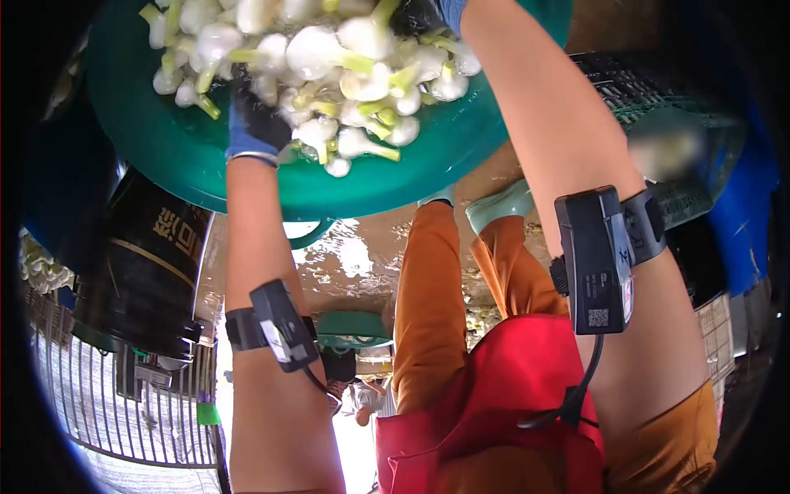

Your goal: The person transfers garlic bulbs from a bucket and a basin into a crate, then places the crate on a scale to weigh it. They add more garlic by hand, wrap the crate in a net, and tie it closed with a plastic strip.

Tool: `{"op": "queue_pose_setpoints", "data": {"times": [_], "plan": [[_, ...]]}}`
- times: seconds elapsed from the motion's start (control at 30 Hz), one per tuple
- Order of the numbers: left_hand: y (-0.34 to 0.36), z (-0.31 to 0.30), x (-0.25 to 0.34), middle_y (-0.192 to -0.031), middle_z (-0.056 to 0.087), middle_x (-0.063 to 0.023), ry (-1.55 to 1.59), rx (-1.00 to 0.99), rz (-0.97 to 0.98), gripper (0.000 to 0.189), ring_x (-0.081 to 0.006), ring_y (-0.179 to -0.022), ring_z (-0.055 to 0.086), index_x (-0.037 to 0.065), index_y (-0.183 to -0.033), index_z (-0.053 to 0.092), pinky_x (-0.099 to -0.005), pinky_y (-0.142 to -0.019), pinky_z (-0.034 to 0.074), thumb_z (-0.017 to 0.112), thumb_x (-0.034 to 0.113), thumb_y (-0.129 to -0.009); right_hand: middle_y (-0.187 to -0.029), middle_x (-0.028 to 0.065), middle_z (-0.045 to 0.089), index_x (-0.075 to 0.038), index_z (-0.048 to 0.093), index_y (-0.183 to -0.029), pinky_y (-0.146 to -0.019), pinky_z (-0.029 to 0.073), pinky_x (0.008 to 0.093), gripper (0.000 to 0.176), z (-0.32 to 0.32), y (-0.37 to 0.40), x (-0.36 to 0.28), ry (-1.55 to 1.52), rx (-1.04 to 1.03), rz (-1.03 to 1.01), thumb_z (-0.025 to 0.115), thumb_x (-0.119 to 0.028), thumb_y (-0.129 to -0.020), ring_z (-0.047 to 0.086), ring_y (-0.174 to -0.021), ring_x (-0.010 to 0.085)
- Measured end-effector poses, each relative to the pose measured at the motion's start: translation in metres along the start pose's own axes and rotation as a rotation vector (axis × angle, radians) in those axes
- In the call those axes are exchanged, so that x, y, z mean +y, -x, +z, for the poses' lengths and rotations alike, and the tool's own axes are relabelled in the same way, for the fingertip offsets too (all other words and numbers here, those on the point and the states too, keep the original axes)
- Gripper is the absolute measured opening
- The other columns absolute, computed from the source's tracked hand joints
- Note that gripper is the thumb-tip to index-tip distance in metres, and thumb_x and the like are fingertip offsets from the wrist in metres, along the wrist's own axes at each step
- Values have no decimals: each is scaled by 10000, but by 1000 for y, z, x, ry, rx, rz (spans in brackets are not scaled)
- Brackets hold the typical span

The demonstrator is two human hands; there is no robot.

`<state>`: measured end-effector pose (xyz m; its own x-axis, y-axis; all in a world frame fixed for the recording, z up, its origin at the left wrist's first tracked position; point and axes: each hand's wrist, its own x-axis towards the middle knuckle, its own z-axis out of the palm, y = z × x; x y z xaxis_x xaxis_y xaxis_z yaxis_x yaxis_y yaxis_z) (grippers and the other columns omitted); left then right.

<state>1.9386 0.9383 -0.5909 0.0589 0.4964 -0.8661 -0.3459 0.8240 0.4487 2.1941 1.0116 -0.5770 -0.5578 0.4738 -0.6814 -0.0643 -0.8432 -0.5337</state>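
Observation:
Many white fresh garlic bulbs (313, 53) with short green stem stubs lie heaped in water in a wide green tub (329, 193). My left hand (257, 123), in a blue and black glove, reaches into the tub at the left side of the heap. Its fingers are lost among the bulbs and partly blurred. My right hand (424, 16), gloved alike, is at the top edge of the view over the far bulbs. Bulbs, splashing and the frame edge hide most of its fingers. Whether either hand grips a bulb cannot be made out.
A black barrel (148, 255) with yellow lettering stands left of the tub, near a metal barred rack (132, 412). Dark plastic crates (691, 156) are at the right. A second green basin (354, 328) rests on the wet floor (350, 263). Strapped devices sit on both forearms.

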Motion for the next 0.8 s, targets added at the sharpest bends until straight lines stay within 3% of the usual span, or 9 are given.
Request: {"op": "queue_pose_setpoints", "data": {"times": [0.1,0.23,0.37,0.4,0.43,0.53,0.63,0.7,0.8], "plan": [[19,38,-7,-1184,569,-34,224,212,-110,497,-255,-1082,537,166,-1213,521,-470,-910,441,439,527,-882,-1072,69,614,-66,570,-1165,-875,434,351,573,18,4,16,-215,-28,137,687,-445,-752,568,-983,220],[17,8,-14,-1085,599,-79,227,-6,-69,502,-277,-993,583,153,-1183,538,-482,-776,511,471,539,-869,-1037,97,620,-75,589,-1125,-860,455,347,532,40,0,27,-113,55,-40,692,-408,-723,584,-976,233],[44,16,3,-1143,568,-96,291,-81,-42,518,-290,-1048,550,133,-1211,513,-479,-863,481,426,530,-889,-1003,126,627,-84,608,-1085,-844,476,342,493,64,-6,35,-9,174,-218,698,-371,-694,600,-969,246],[49,23,3,-1117,582,-104,38,114,162,450,-281,-1039,554,108,-1192,517,-433,-894,471,421,457,-924,-994,134,628,-87,613,-1075,-840,481,341,484,70,-9,41,28,211,-257,699,-361,-687,604,-967,249],[11,-53,-4,-1151,562,-106,121,-147,173,371,-266,-1052,541,82,-1194,506,-402,-928,446,436,345,-942,-883,132,646,-71,644,-964,-774,511,333,457,78,-11,47,20,418,-381,731,-363,-622,638,-847,238],[48,-18,19,-1059,589,-104,301,-498,-41,348,-245,-970,567,63,-1173,514,-352,-892,458,564,240,-878,-960,213,641,-7,634,-969,-818,500,368,524,92,29,28,-263,529,-368,740,-322,-564,628,-914,326],[82,-1,51,-1000,577,-67,-7,-144,143,370,-192,-948,562,51,-1125,514,-314,-854,463,541,338,-893,-1008,220,627,8,577,-1067,-855,486,381,588,95,81,8,-383,527,-361,735,-281,-580,604,-966,358],[103,38,49,-973,574,-57,-92,-258,121,336,-170,-905,563,49,-1121,508,-307,-822,470,514,314,-914,-1023,210,610,17,539,-1120,-855,484,369,628,86,136,-2,-483,516,-424,732,-269,-596,598,-974,337],[132,89,44,-919,568,-36,-274,-435,101,272,-126,-818,565,45,-1114,498,-295,-758,484,461,264,-956,-985,85,618,25,516,-1161,-775,504,276,500,58,238,-6,-743,381,-562,707,-144,-731,611,-866,147]]}}
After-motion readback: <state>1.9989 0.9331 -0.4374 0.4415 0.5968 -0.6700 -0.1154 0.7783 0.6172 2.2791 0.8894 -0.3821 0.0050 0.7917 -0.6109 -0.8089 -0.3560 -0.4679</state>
